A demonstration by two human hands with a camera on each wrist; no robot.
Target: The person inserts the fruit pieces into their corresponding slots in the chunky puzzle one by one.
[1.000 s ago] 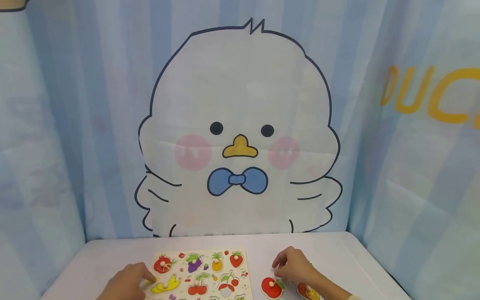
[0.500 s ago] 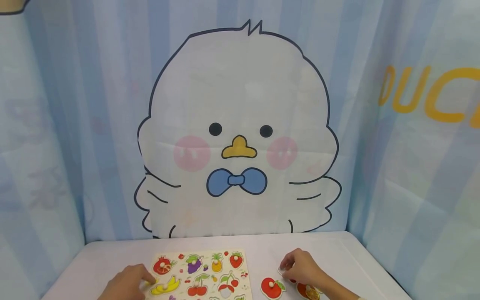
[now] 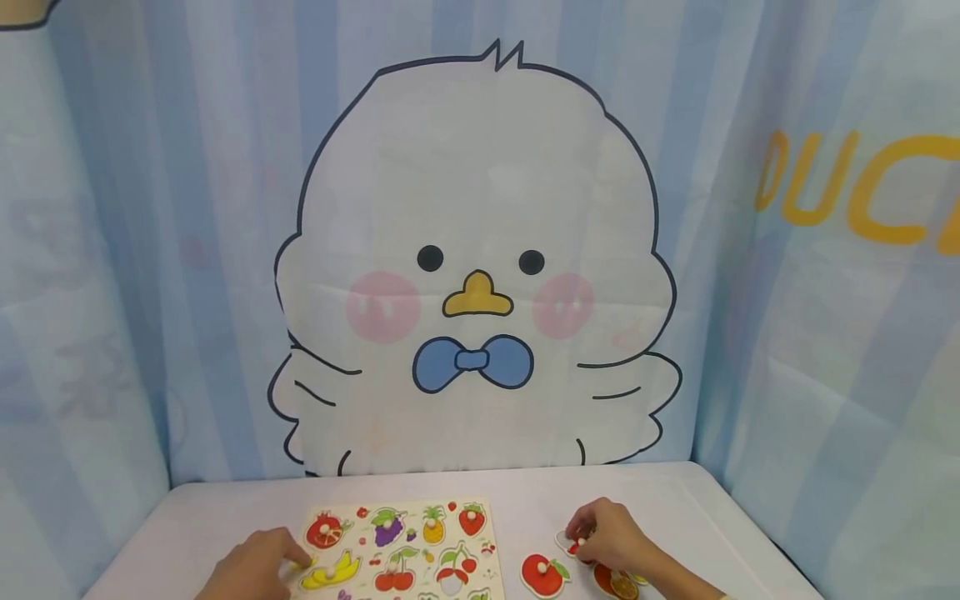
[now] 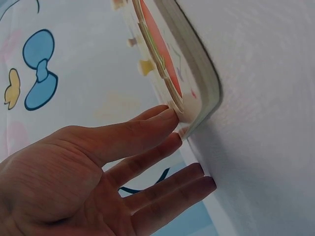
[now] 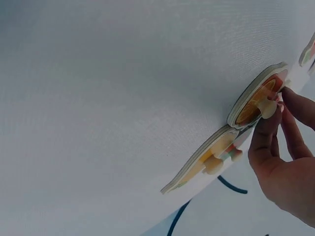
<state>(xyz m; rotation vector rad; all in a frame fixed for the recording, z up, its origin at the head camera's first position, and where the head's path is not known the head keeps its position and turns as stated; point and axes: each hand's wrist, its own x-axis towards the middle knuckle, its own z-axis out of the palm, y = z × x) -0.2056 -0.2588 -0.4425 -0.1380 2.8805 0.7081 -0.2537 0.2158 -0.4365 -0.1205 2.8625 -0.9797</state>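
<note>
My left hand (image 3: 251,562) is at the left edge of a fruit knob-puzzle board (image 3: 491,575). In the left wrist view its thumb and index fingertip touch the corner of the board, while the other fingers extend straight, low beside it. Right of the board, my right hand (image 3: 611,533) pinches at a red-and-white puzzle piece (image 3: 566,543), mostly covered by the fingers. An orange-slice puzzle piece (image 5: 248,110) lies right by these fingertips. A red apple-like piece (image 3: 542,575) with a green leaf rests between the board and this hand.
Yellow bananas (image 3: 332,572), purple grapes (image 3: 387,529) and several other fruits show on the board. A yellowish knobbed piece (image 5: 197,164) lies against the orange-slice one. A white-covered table (image 3: 225,504) carries everything, with a duck-printed curtain (image 3: 480,167) behind.
My right hand has shifted right, from above the apple-like piece to the red-and-white piece, which now shows more under its fingers. The left hand stays at the board's edge.
</note>
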